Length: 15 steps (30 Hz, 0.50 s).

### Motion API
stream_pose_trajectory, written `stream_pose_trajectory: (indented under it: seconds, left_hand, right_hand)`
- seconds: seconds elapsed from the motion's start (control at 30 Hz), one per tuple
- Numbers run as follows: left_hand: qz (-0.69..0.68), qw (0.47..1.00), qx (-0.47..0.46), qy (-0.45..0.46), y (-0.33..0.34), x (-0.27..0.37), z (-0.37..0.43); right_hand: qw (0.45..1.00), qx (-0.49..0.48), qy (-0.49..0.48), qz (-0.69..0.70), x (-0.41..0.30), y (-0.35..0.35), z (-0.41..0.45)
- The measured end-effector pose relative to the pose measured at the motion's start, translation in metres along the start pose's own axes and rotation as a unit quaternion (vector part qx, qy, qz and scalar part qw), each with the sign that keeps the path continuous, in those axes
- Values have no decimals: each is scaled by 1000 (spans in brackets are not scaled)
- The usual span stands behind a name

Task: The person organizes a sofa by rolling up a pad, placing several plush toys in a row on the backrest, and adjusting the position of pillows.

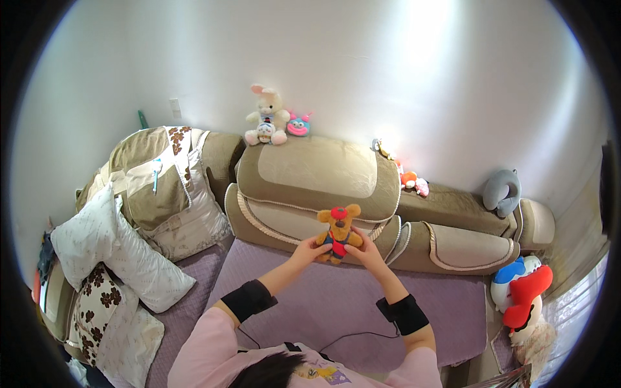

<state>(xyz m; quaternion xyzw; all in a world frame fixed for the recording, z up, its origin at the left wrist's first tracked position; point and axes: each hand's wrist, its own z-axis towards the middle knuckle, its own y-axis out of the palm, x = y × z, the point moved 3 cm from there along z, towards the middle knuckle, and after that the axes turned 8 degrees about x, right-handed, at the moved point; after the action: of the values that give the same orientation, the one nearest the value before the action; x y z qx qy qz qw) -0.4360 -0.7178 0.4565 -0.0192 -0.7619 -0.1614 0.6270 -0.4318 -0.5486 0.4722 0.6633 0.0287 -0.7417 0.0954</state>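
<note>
Between my two hands is a small brown plush bear (339, 233) with a red cap, dark overalls and a red front patch. It is held upright, facing me, above the purple quilted sofa cover (310, 300). My left hand (313, 251) grips the bear's side at the left, thumb on its front. On the other side my right hand (363, 248) holds it the same way, the thumb near the red patch. Fingers behind the toy are mostly hidden. Black bands circle both forearms, with a thin cable near each.
A white plush rabbit (268, 114) and a blue-pink plush (298, 126) sit atop the sofa backrest (315, 165). Small toys (412, 180) and a grey neck pillow (502, 193) lie farther right. White pillows (145, 271) fill the left; more plush toys (528, 296) are at right.
</note>
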Motion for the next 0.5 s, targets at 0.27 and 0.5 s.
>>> stream_pose_trajectory:
  seconds: [0.27,0.5]
  left_hand:
    - [15,997,12,76,-46,52,71]
    - [42,993,14,106,-87,85,164]
  right_hand:
    - [997,61,-28,40,-29,41,88]
    - [995,96,-21,-16,-12,39,198]
